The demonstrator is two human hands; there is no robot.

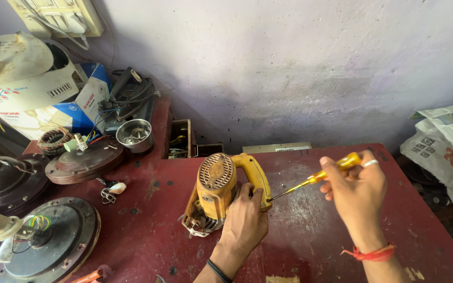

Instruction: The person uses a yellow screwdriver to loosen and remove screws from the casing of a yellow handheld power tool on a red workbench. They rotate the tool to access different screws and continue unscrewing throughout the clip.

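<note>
A worn yellow power tool [221, 191] is steadied on the dark red bench [310, 230] by the left hand [245, 222], whose fingers are wrapped firmly round the lower part of the tool's handle, just in front of the person. The tool stands on its stripped, open end, with the vented motor cap facing the camera. A yellow-handled screwdriver [318, 175] is held in the right hand [357, 191], the fingers closed tightly about its grip, and the tip is set against the side of the handle, beside the left thumb.

The step in hand is judged to be the working of a screw in the handle shell (the screw head itself is too small to be made out). A steady downward hold by the left hand and a straight, firmly seated tip are called for, since a slip would carry the blade towards the thumb.

Further off, to the left, ceiling-fan motor housings [53, 238] are lying, and beyond them a small steel bowl [135, 135] is seen near the pale wall [289, 68].
</note>
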